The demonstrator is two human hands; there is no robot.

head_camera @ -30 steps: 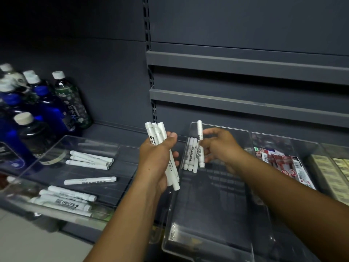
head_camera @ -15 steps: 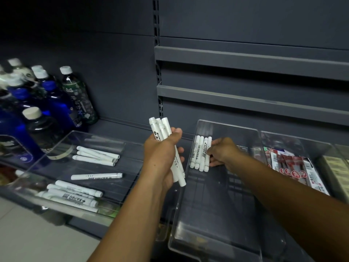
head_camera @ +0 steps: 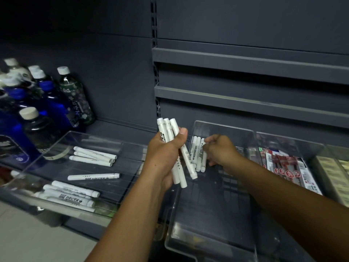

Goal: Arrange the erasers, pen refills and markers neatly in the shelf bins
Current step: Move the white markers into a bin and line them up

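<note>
My left hand [head_camera: 164,154] is shut on a bundle of three white markers [head_camera: 170,133], held upright over the gap between two clear bins. My right hand [head_camera: 220,149] rests inside the middle clear bin [head_camera: 222,248], fingertips touching a row of white markers [head_camera: 198,154] lying side by side at the bin's back left. Several more white markers [head_camera: 94,156] lie scattered in the left clear bin [head_camera: 62,208]. Red-and-white pen refill packets [head_camera: 289,171] fill the bin to the right.
Bottles with white caps [head_camera: 69,95] stand on the shelf at the left, behind the left bin. Pale boxed items [head_camera: 336,173] sit in a bin at the far right edge. Grey shelf rails [head_camera: 245,65] run above the bins. Floor shows at bottom left.
My right hand set the marker it held down beside the row in the middle bin and now rests on that row. My left hand kept its bundle, hardly moving.
</note>
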